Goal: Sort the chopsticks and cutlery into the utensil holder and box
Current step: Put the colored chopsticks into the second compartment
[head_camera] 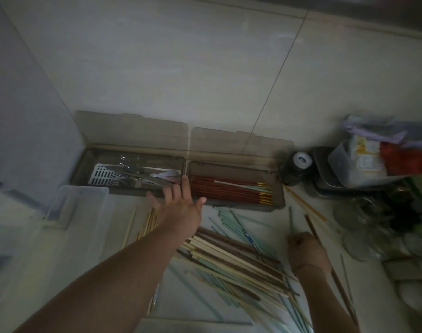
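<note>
1. Pretty dim shot, so some of this was hard to make out. Two smoky see-through boxes sat side by side against the tiled wall, lids flipped up and leaning back on it.
2. The left box (89, 164) had metal cutlery (133, 175) lying on a white slotted tray insert. The right box (277, 188) held a neat row of red chopsticks with gold tips (229, 192), plus a couple of pale ones on top.
3. The left hand (181, 203) was stretched out flat, fingers straight and spread, holding nothing, fingertips right at the front edge where the two boxes met.
4. The right hand (306, 248) was curled into a fist around a dark brown chopstick (313, 228) and what looked like a thin green one (291, 219), both sticking up out of it.
5. A big loose pile of mixed chopsticks (234, 260), pale wood, dark and mint green, lay on the tabletop (253, 219) between the forearms, near the right box.
6. A few more pale wooden ones (148, 222) lay just beside the left wrist, next to a clear plastic bin (80, 203).
7. Off right: a dark jar with a white lid (299, 167), glass jars and a container of packets.
</note>
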Available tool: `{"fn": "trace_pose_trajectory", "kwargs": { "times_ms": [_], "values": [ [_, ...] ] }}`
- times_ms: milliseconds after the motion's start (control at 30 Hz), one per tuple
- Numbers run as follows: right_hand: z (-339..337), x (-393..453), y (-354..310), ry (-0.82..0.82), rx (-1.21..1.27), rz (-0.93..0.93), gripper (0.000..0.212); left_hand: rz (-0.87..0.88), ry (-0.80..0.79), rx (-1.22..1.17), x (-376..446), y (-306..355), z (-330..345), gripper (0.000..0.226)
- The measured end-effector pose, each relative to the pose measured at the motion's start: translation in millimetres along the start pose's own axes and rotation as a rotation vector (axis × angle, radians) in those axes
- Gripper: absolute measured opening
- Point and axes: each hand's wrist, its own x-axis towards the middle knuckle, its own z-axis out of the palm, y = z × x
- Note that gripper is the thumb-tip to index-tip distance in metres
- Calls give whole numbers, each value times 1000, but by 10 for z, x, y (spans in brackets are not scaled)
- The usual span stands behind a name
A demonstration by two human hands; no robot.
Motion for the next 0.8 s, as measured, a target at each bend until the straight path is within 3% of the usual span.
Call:
{"fn": "trace_pose_trajectory", "kwargs": {
  "times_ms": [167, 300, 433, 567, 667, 733, 800],
  "values": [
    [-121, -9, 0, 17, 74, 76, 32, 9, -1, 4, -13, -10, -22, 72],
    [-437, -58, -154, 145, 476, 7, 29, 5, -7, 6, -8, 9, -27, 72],
    [-707, -187, -511, -101, 1054, -115, 23, 4, 7, 12, -21, 14, -34, 72],
    [-767, -135, -841, -444, 1539, -48, 37, 7, -1, 10, -25, 8, -43, 73],
    [-644, -123, -1060, -305, 1444, -219, 1, 12, 2, 1, -20, -4, -32, 73],
    [-543, -101, -1220, -162, 1215, -267, 19, 13, 11, 2, -19, 6, -19, 73],
    [-407, -88, -1396, -235, 1197, -137, 19, 7, 13, 3, -11, 13, -20, 72]
  ]
}}
